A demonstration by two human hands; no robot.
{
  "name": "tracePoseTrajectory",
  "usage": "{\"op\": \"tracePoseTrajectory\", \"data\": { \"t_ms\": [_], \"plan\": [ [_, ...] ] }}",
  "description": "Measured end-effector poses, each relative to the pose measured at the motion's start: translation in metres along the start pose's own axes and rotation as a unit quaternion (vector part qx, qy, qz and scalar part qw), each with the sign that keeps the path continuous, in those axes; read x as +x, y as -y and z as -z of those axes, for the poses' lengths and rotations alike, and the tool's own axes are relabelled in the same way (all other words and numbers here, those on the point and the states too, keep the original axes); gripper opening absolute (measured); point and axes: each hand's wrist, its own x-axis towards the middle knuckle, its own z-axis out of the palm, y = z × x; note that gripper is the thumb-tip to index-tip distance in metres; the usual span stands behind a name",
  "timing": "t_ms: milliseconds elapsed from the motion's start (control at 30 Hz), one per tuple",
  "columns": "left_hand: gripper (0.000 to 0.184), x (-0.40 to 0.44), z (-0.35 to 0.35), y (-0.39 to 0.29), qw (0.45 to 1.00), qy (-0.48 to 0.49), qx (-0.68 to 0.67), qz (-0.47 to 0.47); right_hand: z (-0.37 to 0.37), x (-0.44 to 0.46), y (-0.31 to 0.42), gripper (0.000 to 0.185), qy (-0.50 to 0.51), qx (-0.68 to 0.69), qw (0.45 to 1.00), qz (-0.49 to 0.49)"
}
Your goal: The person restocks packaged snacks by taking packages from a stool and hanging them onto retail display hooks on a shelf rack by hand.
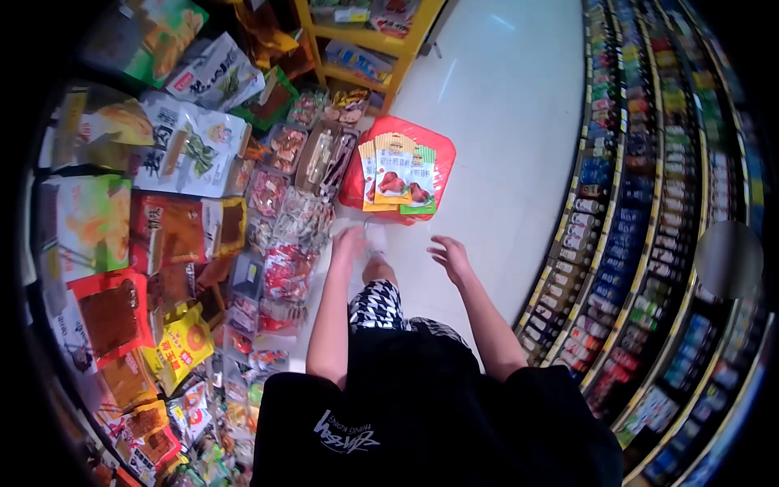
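Note:
A red basket point(438, 150) stands on the floor ahead of me. Several flat snack packets lie across its top; a yellow-edged packet point(393, 172) overlaps a green-edged packet point(419, 195), and both show a reddish food picture. My left hand point(349, 242) is stretched toward the basket's near left side, blurred, so its fingers do not show clearly. Holding nothing, my right hand point(449, 256) hangs in the air nearer to me than the basket, fingers apart. Neither hand touches the packets.
Shelves at the left carry bagged foods such as a white bag point(191, 146) and a yellow bag point(180, 345), with bins of small wrapped snacks point(288, 272) beside them. A yellow rack point(365, 40) stands ahead. Bottle shelves point(625, 243) line the right, across the pale floor point(503, 138).

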Motion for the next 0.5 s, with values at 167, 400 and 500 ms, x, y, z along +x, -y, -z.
{"op": "tracePoseTrajectory", "data": {
  "t_ms": [167,400,500],
  "plan": [
    [0.032,0.099,-0.044,-0.038,0.999,-0.002,0.05,-0.009,-0.041,0.137,0.027,0.03,0.039,-0.101,0.994,-0.032],
    [0.025,0.151,-0.067,-0.045,0.999,0.03,0.02,-0.022,-0.06,0.199,0.028,0.027,0.082,-0.084,0.991,-0.063],
    [0.022,0.159,-0.068,-0.041,0.999,0.031,-0.021,0.014,-0.062,0.204,0.029,0.023,0.086,-0.053,0.992,-0.08]
  ]
}}
